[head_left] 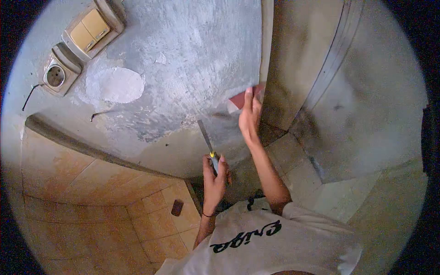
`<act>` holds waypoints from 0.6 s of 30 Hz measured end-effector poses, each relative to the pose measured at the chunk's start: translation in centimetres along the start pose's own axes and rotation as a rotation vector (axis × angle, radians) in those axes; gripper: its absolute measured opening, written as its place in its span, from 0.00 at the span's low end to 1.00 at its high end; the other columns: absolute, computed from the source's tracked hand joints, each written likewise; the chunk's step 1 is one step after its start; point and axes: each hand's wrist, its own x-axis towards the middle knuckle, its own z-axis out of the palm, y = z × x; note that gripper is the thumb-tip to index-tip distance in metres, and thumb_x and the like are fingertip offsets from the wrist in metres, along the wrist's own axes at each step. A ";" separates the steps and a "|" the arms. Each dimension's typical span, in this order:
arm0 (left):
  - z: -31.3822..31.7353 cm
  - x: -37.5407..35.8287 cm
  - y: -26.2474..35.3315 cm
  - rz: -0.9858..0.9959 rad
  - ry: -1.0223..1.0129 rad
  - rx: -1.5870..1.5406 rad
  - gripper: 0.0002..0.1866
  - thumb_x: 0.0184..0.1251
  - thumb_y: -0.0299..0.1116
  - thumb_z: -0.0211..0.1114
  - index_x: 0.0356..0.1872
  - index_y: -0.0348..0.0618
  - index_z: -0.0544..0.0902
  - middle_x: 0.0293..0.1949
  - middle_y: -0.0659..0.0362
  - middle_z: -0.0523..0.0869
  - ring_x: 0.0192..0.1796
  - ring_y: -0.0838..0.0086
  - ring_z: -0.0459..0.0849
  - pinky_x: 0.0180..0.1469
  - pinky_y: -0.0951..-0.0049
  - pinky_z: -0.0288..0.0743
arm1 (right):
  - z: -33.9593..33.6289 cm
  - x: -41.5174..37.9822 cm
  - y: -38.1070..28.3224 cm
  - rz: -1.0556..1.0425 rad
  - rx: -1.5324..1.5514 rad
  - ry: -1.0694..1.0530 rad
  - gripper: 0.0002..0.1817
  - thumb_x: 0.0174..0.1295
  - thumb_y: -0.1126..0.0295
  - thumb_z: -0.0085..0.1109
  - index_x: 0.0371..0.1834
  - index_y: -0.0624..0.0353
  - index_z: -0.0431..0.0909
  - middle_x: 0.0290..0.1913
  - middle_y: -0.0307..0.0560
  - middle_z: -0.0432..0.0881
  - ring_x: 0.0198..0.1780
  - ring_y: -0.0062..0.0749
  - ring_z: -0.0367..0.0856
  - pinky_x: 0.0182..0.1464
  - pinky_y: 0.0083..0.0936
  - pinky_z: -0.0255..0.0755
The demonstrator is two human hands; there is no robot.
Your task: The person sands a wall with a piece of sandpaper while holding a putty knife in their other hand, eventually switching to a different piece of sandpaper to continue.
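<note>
My right hand (250,118) presses a folded piece of reddish-brown sandpaper (239,99) against the grey wall (183,59), close to its right-hand edge. The thumb lies across the sheet. Lower and to the left, my left hand (213,179) is wrapped around the grey-and-yellow handle of a putty knife (204,134). Its narrow-looking metal blade points up toward the wall, the tip overlapping a rough, patchy area in this view. A white filler patch (120,85) marks the wall further left.
A double light switch (90,30) and a power socket (56,75) are on the wall at upper left, with short black wires sticking out nearby. Orange tiles (68,178) cover the lower left, where a small dark brown block (177,207) lies. A door frame (327,64) stands at right.
</note>
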 end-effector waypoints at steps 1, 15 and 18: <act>0.0 -0.1 0.1 -0.001 -0.002 0.003 0.09 0.78 0.35 0.54 0.44 0.43 0.65 0.25 0.65 0.70 0.23 0.82 0.69 0.22 0.79 0.67 | -0.1 -0.3 -2.1 0.002 0.001 0.003 0.36 0.74 0.43 0.38 0.47 0.73 0.76 0.31 0.59 0.76 0.35 0.39 0.71 0.46 0.37 0.68; -0.2 -0.4 0.2 -0.050 0.033 0.001 0.09 0.78 0.36 0.54 0.42 0.44 0.65 0.25 0.64 0.71 0.23 0.82 0.70 0.23 0.78 0.68 | -1.4 0.8 -5.2 -0.112 0.012 0.030 0.36 0.74 0.44 0.39 0.43 0.76 0.76 0.37 0.56 0.80 0.40 0.35 0.72 0.53 0.33 0.67; 0.2 -0.4 0.3 -0.054 0.055 -0.010 0.09 0.78 0.36 0.54 0.42 0.45 0.65 0.25 0.65 0.71 0.23 0.82 0.70 0.24 0.78 0.68 | -0.7 0.3 -3.7 -0.236 0.051 0.105 0.36 0.74 0.44 0.39 0.41 0.75 0.76 0.35 0.52 0.80 0.38 0.33 0.71 0.51 0.34 0.67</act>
